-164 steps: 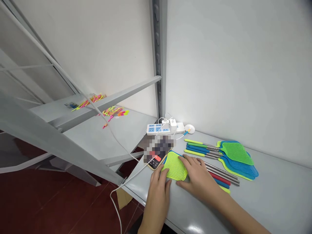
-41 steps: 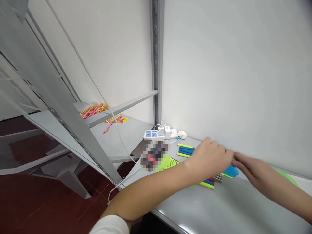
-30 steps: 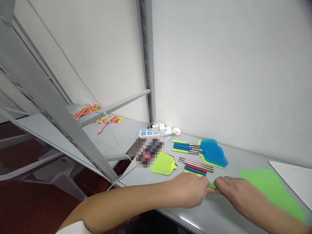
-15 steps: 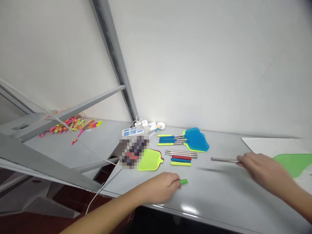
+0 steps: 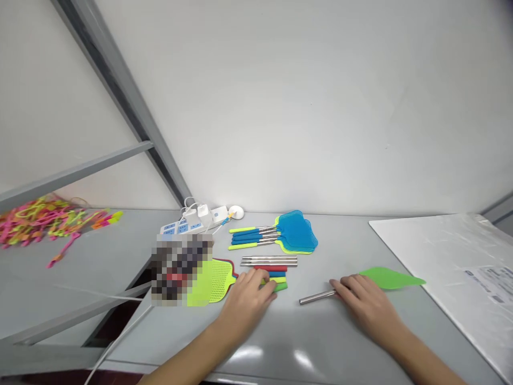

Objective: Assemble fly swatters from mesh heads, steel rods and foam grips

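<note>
Fly swatter being pulled apart.

Left hand (image 5: 246,291) down on bench (image 5: 304,342), fingers closed over green handle sleeve (image 5: 280,287), setting it beside row of loose sleeves (image 5: 272,274).

Right hand (image 5: 363,299) holds metal rod (image 5: 316,297) loosely against bench; green swatter head (image 5: 387,278) on far end of rod, looks joined.

Looks part done: sleeve off, head left.

Whole blue swatters (image 5: 280,238) wait near wall. Bare rods (image 5: 268,260), yellow-green head (image 5: 212,275) lie sorted.

Both hands palm-down, fingers curled: left hand (image 5: 249,289) forward, right hand (image 5: 363,297) beside it
</note>
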A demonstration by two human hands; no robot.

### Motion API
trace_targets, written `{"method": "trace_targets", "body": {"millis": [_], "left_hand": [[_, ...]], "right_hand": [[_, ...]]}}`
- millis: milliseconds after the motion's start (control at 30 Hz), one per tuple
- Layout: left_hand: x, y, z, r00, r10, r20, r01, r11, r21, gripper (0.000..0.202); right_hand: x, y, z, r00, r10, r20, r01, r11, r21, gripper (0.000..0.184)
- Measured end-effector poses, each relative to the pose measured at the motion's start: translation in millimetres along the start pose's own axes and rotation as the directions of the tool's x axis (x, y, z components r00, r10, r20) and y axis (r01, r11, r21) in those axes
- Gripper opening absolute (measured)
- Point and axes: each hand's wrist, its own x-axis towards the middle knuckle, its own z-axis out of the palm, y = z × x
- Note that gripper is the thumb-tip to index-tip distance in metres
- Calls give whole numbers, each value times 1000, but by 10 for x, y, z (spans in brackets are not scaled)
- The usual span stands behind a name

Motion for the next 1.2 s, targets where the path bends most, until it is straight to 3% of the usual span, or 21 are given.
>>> {"method": "trace_targets", "body": {"millis": [233,567,700,833,933,1000,1100,1200], "left_hand": [[-12,-136,84,984,-6,-179,4,1000,-8,8],[-48,-82,68,968,-35,-247,28,999,-31,10],[-62,-46,-10,959,14,-284,-48,993,-112,10],[-107,46,-94,949,123,-288,-183,964,-191,18],[-165,164,-120,947,175,-270,-238,945,-222,28],[-205,240,-114,969,135,-205,-182,956,-230,33],[-253,294,-107,980,48,-191,-90,972,-217,23],[-294,234,-162,971,4,-238,-66,965,-253,14]], "right_hand": [[63,-110,-93,998,-53,-43,59,984,166,37],[47,-144,-101,997,-47,-58,56,985,164,41],[17,-169,-90,994,-43,-100,53,994,93,44],[26,-349,-64,992,-44,-116,52,997,64,51],[149,-565,-60,994,-25,-105,32,997,68,54],[310,-712,-105,995,-31,-97,38,997,70,54],[596,-873,-249,990,-113,-87,120,989,86,55],[775,-856,-380,983,-165,-82,174,977,127,52]]}}
